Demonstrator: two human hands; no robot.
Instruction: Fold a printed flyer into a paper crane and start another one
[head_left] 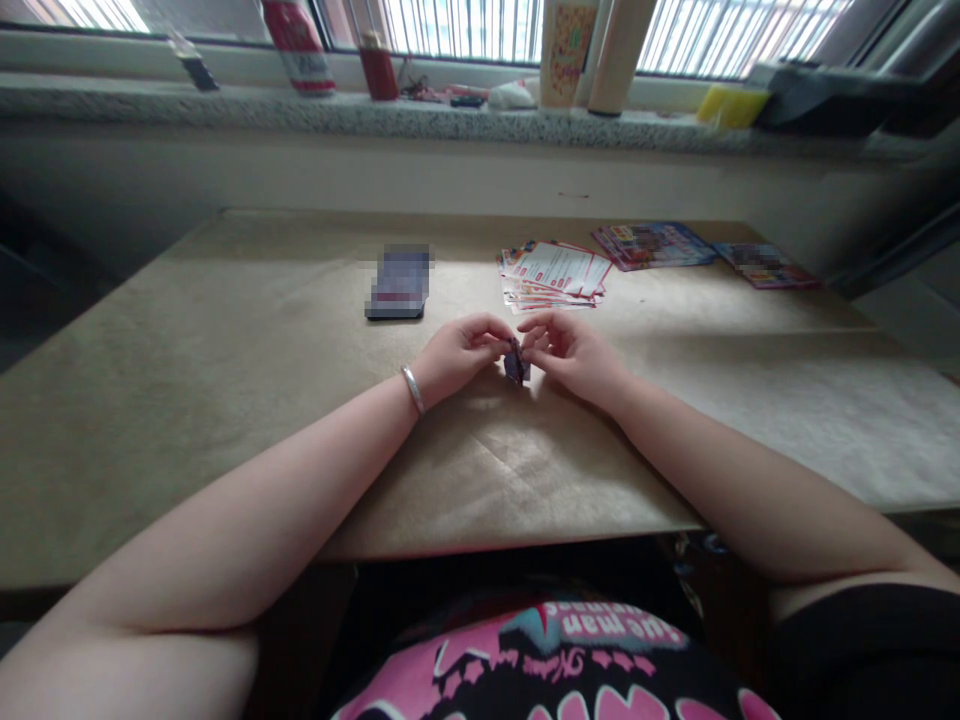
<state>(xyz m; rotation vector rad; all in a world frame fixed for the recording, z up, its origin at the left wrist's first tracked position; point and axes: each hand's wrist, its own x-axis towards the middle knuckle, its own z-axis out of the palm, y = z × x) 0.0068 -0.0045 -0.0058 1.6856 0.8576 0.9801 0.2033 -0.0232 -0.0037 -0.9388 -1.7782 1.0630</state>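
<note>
Between my fingertips, just above the tabletop, is a small dark purple folded piece point(517, 364), perhaps paper; its exact kind is too small to make out. My left hand point(463, 352), with a silver bangle at the wrist, pinches it from the left. From the right, my right hand point(574, 355) pinches the same piece with thumb and fingers. Right behind my hands lies a loose pile of printed sheets point(562, 270) with red edging. A dark phone-like rectangle point(399, 283), partly blurred, rests on the table to the left of the pile.
The beige-covered table point(225, 400) reaches to the wall. Colourful printed packs point(656, 246) lie at its back right, with another pack point(763, 265) beside them. On the stone sill point(450, 122) stand a red can point(298, 45), a red bottle point(378, 68), a patterned cup point(568, 55) and a yellow item point(731, 106).
</note>
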